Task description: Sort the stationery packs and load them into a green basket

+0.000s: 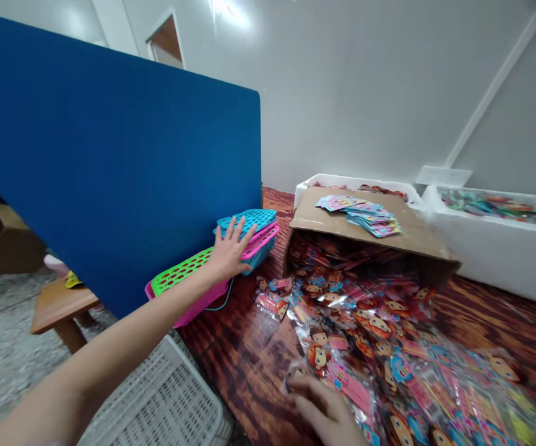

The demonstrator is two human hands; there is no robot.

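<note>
My left hand (231, 251) reaches out with fingers spread over the side of a stack of plastic baskets. Its fingertips are at a blue perforated basket (255, 218), and a pink basket (264, 240) lies just under that. Low at the front, my right hand (326, 412) is over the table, its fingers loosely curved and apart, slightly blurred. The index fingertip is beside a small clear packet (297, 370) at the edge of a spread pile of packets (349, 378) with cartoon-head cards and pink parts. Whether that finger touches the packet I cannot tell.
A cardboard box (305, 214) lies on its side, spilling packets; blue cards (372, 218) rest on top. White foam boxes (495, 248) stand behind. Green (182, 272) and pink baskets sit by a blue partition (124, 167). A white crate (170, 396) is below the table edge.
</note>
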